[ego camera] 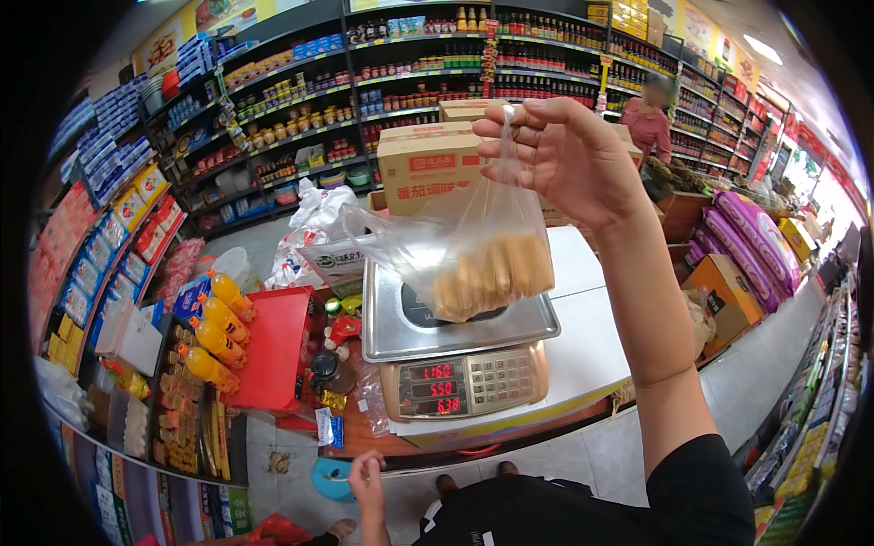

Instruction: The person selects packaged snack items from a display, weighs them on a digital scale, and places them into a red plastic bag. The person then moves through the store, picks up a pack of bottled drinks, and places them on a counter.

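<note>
My right hand [553, 153] is raised, its fingers closed on the gathered top of a clear plastic bag [509, 211]. Several brown, stick-like food pieces [502, 273] lie in the bottom of the bag, their exact kind unclear. The bag hangs over the steel pan [464, 341] of an electronic price scale [471, 385]; whether its bottom touches the pan cannot be told. Red digits glow on the scale's display. Low in front of my body is my left hand [369, 481], fingers curled, beside the blue plastic stool [331, 480]. Whether it holds something thin is unclear.
Cartons [430, 164] stand behind the scale. To its left are a red box [273, 341], a dark jar [331, 372] and bottles of orange drink [222, 341]. A person in pink [645, 126] stands near the back shelves. Purple sacks [751, 239] lie at right.
</note>
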A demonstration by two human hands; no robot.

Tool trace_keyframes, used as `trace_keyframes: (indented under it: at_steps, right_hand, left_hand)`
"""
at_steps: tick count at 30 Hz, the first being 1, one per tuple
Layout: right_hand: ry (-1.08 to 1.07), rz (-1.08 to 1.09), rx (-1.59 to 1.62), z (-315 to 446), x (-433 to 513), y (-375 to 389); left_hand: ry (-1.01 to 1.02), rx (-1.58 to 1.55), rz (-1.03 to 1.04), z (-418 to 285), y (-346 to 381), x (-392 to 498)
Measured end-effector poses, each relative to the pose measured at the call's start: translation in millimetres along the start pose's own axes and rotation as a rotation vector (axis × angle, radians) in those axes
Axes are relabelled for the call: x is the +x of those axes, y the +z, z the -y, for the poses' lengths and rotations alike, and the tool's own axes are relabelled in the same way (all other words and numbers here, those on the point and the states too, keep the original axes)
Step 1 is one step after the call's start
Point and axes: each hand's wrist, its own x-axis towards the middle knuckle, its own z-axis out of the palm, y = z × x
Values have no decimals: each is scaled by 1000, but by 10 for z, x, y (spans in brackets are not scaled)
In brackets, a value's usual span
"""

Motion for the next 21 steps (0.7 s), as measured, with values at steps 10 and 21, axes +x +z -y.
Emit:
trace_keyframes:
  at_steps: [10,21]
  right_hand:
    - [-71,-67,65,422,-1311,67]
    - [-121,-347,122,1058,-3571,-500]
  left_hand:
    - [494,-235,191,-2631,1589,1219]
    - [230,-181,699,-2878,3132,179]
